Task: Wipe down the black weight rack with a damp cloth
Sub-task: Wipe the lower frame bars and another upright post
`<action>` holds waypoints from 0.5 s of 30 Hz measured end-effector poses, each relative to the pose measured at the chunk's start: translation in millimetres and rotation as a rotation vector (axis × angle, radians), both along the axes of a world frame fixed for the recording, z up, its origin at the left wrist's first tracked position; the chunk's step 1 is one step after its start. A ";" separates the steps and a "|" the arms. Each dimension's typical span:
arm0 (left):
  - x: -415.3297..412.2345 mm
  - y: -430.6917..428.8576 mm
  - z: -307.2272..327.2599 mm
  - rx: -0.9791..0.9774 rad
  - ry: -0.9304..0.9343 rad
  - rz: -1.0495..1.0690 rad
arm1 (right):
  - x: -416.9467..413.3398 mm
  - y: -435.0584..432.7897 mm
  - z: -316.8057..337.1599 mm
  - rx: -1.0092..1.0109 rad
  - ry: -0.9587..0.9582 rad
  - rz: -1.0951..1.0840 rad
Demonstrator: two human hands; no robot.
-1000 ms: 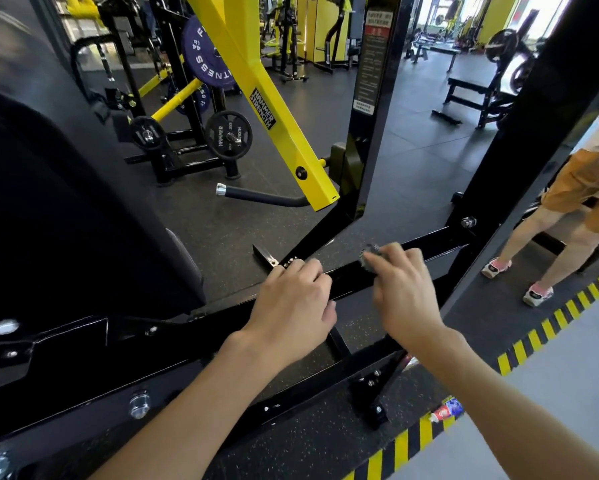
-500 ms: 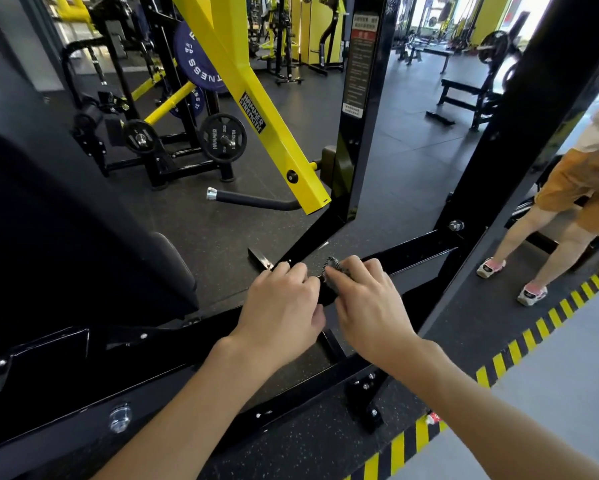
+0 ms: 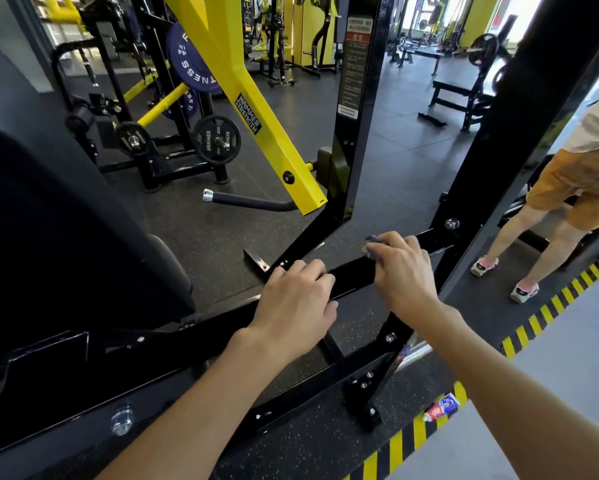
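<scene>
Head view: the black weight rack point(image 3: 520, 140) fills most of the frame, w/ its low glossy crossbar point(image 3: 351, 277) running from lower left up to right of ctr, where it bolts to a thick upright at upper right. The left hand point(image 3: 296, 296) sits at ctr of frame on that crossbar, palm down, fingers curled over the far edge, gripping it. The right hand point(image 3: 400, 271) is just right of it, further up the same bar, fingers bunched round a small grey cloth point(image 3: 370, 241). Only a wad of the cloth shows past the fingertips, pressed on the bar's top face near a bolt point(image 3: 451, 223). A bare stretch of bar lies btwn the two hands, so they're apart. Both forearms come in from the bottom edge. A big black pad point(image 3: 66, 220) takes up the left side. Upper ctr: a yellow arm point(image 3: 256, 98) marked HAMMER STRENGTH slants down to a black handle point(image 3: 249, 201) w/ a chrome cap. Behind it, upper left, a black plate point(image 3: 216, 139) marked 20 and a purple plate point(image 3: 190, 60) hang on another machine. Right edge: another person point(image 3: 568, 188) in orange shorts & light sneakers stands on the dark floor. A yellow-black hazard stripe point(image 3: 533, 329) runs along lower right, w/ a small red-blue packet point(image 3: 442, 407) lying on it by the rack's foot.
</scene>
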State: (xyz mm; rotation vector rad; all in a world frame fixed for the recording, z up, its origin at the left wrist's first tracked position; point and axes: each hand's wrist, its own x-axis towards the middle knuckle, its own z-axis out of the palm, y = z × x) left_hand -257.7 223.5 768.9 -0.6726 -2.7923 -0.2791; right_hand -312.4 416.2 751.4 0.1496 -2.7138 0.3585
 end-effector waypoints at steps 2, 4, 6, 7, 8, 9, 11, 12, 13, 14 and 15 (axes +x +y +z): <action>0.0 1.6 -1.9 0.001 0.026 0.012 | 9.1 -8.8 -2.6 0.006 0.029 0.030; -1.5 3.7 -2.0 -0.005 0.051 0.022 | 27.0 -11.0 -10.1 0.009 0.087 0.210; -4.6 7.8 -1.4 0.003 0.059 0.003 | 26.2 2.6 -13.4 0.021 0.112 0.267; -5.6 10.2 -1.1 0.009 0.054 -0.016 | 19.8 10.0 -13.5 -0.006 0.131 0.200; -6.4 12.5 -1.7 0.009 0.048 -0.033 | 15.6 14.7 -12.5 -0.046 0.148 0.098; -6.6 14.4 -2.4 0.000 0.047 -0.045 | 15.1 15.9 -12.5 -0.068 0.156 0.016; -6.5 18.0 -3.7 -0.024 0.062 -0.052 | 23.8 9.2 -17.7 -0.039 0.168 0.037; -7.1 20.5 -4.3 -0.023 0.070 -0.054 | 31.4 6.5 -20.6 -0.003 0.167 0.117; -8.0 23.6 -4.9 -0.015 0.072 -0.057 | 35.4 9.2 -22.3 0.043 0.169 0.183; -9.4 27.0 -5.2 -0.001 0.070 -0.066 | 33.3 16.7 -20.4 0.071 0.160 0.207; -10.8 30.7 -5.1 0.013 0.066 -0.076 | 25.5 26.1 -16.6 0.066 0.141 0.171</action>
